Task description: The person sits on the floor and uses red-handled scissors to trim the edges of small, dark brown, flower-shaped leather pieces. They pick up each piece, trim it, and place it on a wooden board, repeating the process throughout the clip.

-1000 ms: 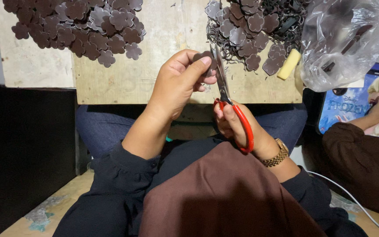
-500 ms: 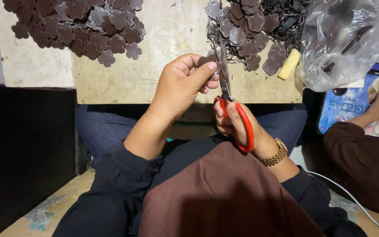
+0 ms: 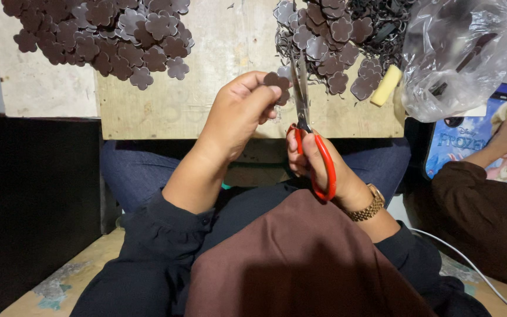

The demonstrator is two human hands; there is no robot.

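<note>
Brown flower piece (image 3: 277,84) pinched in left hand (image 3: 239,114), touching scissors (image 3: 306,120)

Left hand (image 3: 239,114) pinching; right hand (image 3: 312,161) gripping.

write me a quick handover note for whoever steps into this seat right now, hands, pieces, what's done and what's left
Left hand: pinches one brown flower-shaped piece against the scissor blades.
Right hand: holds the red-handled scissors, blades pointing away over the wooden board.
Done, as it looks: a spread of clean flower pieces at the board's far left.
Left, as it looks: a tangled heap of flower pieces and scrap at far right, beside a clear plastic bag and a yellow block.
Another person's hand works at the right.
</note>
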